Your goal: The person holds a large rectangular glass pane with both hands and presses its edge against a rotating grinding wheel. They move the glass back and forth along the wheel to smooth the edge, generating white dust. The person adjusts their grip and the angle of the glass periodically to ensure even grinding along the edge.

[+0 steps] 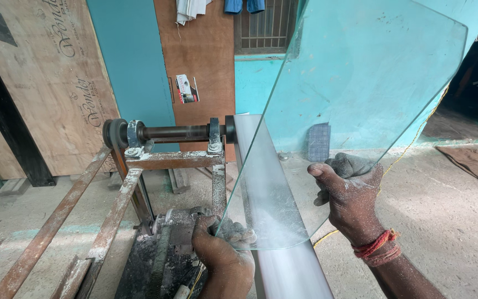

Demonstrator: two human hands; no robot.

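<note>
The left hand (222, 252) is closed around the lower left corner of a clear, greenish-edged glass pane with rounded corners (355, 105), its fingers curled behind the sheet and showing through it, dusted white. The right hand (349, 196) grips the pane's lower right edge: the thumb lies flat on the near face, pointing left, while the fingers, seen through the glass, fold against the far face. Both hands are closed on the glass, neither spread wide.

The pane is held upright and tilted, its top leaning up and to the right, its bottom edge just above a long grey sanding belt (283, 266) that runs away from the camera toward a dark roller on a steel shaft (183, 133). Whether the bottom edge touches the belt cannot be told. White dust films the lower part of the glass.

The left wrist comes up from the bottom of the view, bent so the knuckles face the camera. The right forearm enters from the lower right, angled up and left, with a red thread band (377, 246) round the wrist. A rusty steel frame (106, 221) carries the shaft at left
</note>
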